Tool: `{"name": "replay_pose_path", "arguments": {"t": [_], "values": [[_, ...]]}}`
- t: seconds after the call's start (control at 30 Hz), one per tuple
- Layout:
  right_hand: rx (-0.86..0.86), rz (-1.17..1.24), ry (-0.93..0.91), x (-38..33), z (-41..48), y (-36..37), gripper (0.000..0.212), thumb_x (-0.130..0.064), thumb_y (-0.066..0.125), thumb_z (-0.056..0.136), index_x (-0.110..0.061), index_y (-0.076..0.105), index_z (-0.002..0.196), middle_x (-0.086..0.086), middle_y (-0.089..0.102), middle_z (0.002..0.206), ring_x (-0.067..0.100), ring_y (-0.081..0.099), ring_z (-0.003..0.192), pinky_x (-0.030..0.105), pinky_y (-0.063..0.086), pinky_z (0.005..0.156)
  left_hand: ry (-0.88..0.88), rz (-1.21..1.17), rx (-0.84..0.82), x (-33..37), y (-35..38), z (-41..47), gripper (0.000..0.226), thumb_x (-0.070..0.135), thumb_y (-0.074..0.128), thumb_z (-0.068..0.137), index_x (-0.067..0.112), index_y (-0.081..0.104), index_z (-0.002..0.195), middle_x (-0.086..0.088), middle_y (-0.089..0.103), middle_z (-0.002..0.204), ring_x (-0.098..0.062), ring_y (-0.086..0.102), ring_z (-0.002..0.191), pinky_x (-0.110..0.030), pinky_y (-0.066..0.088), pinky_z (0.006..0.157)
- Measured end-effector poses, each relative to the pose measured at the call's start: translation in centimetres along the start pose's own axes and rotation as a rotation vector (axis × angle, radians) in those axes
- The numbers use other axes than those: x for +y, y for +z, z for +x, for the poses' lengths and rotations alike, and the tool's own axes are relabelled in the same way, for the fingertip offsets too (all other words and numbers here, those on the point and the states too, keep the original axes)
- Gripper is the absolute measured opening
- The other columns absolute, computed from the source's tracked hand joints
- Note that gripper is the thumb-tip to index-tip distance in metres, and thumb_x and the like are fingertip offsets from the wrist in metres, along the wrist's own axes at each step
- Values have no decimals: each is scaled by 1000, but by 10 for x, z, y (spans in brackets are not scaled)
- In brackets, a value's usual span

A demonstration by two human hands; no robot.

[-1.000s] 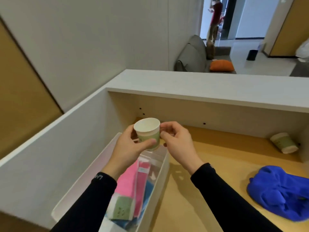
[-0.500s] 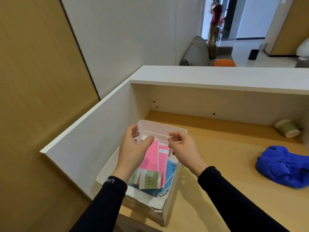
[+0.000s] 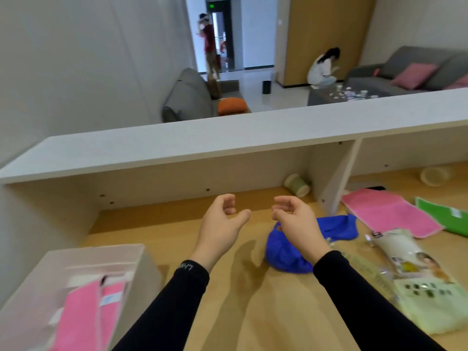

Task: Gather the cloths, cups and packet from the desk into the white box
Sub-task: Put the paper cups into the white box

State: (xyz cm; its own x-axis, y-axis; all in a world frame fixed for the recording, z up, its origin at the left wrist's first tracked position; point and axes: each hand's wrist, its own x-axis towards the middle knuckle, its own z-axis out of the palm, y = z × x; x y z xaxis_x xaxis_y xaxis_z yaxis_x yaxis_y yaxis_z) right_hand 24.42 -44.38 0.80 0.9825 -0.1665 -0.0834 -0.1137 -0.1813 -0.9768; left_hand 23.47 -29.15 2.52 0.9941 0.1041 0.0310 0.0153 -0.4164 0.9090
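My left hand (image 3: 222, 221) and my right hand (image 3: 296, 219) hover empty over the wooden desk (image 3: 228, 287), fingers loosely curled and apart. The white box (image 3: 141, 264) stands at the lower left with pink cloths (image 3: 83, 315) inside. A crumpled blue cloth (image 3: 286, 254) lies just under and right of my right hand. A paper cup (image 3: 297, 184) lies on its side under the shelf. Farther right lie a pink cloth (image 3: 387, 214), a green cloth (image 3: 440, 219), a printed packet (image 3: 405, 254), a pale yellow cloth (image 3: 435, 307) and another cup (image 3: 434, 176).
A white shelf (image 3: 228, 145) runs over the back of the desk, with an upright divider (image 3: 334, 178) at centre right. A white side wall (image 3: 30, 224) closes the left. Beyond are sofas and two people.
The cup held over the box a second ago is gone from my hands. My view has swung right, away from the box, and both empty hands now hang over the desk.
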Motion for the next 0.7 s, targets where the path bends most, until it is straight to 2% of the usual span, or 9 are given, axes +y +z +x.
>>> {"name": "replay_pose_path", "arguments": {"t": [0.17, 0.23, 0.37, 0.43, 0.5, 0.57, 0.63, 0.7], "values": [[99, 11, 91, 33, 72, -80, 26, -7, 48, 88, -17, 55, 111, 1, 63, 98, 17, 61, 84, 37, 52, 77, -82, -12, -148, 23, 101, 59, 45, 25, 66, 84, 16, 52, 125, 4, 58, 113, -10, 55, 101, -24, 41, 84], [96, 13, 133, 45, 97, -96, 34, -5, 48, 87, -11, 54, 120, 2, 61, 98, 15, 59, 80, 31, 50, 70, -136, -7, -201, 24, 134, 80, 45, 24, 65, 84, 16, 52, 127, 3, 58, 113, -9, 54, 100, -23, 38, 83], [37, -10, 212, 67, 137, -107, 50, -4, 48, 89, -14, 42, 137, 8, 56, 121, 5, 56, 74, 16, 45, 56, -251, 61, -203, 15, 180, 121, 53, 25, 64, 84, 16, 47, 133, -3, 57, 128, -19, 55, 112, -25, 39, 84], [17, -57, 210, 73, 152, -104, 51, -6, 46, 90, -16, 40, 139, 11, 60, 113, 6, 58, 75, 14, 43, 53, -300, 86, -191, 10, 194, 140, 55, 23, 62, 85, 15, 44, 137, -8, 57, 130, -23, 56, 114, -26, 40, 84], [11, -117, 199, 81, 170, -97, 52, -7, 45, 90, -18, 39, 140, 9, 61, 104, 16, 59, 81, 22, 48, 68, -326, 95, -208, 4, 205, 156, 56, 22, 58, 87, 15, 41, 139, -10, 56, 133, -24, 55, 115, -28, 42, 87], [12, -160, 208, 89, 189, -88, 51, -10, 46, 88, -18, 42, 138, 9, 62, 115, 24, 59, 103, 31, 48, 90, -354, 91, -242, 1, 213, 172, 58, 24, 54, 89, 17, 35, 143, -10, 55, 134, -25, 56, 115, -30, 45, 92], [27, -168, 223, 96, 207, -81, 42, -14, 47, 87, -17, 50, 129, 8, 62, 120, 29, 58, 112, 35, 46, 96, -399, 69, -276, -10, 223, 186, 61, 29, 53, 91, 19, 29, 146, -7, 55, 132, -26, 57, 113, -31, 47, 92], [44, -157, 226, 102, 226, -75, 35, -13, 47, 89, -13, 54, 124, 11, 61, 121, 32, 57, 113, 36, 45, 94, -455, 69, -323, -10, 229, 195, 51, 34, 50, 93, 19, 38, 140, -7, 55, 127, -27, 56, 112, -33, 46, 94]]}}
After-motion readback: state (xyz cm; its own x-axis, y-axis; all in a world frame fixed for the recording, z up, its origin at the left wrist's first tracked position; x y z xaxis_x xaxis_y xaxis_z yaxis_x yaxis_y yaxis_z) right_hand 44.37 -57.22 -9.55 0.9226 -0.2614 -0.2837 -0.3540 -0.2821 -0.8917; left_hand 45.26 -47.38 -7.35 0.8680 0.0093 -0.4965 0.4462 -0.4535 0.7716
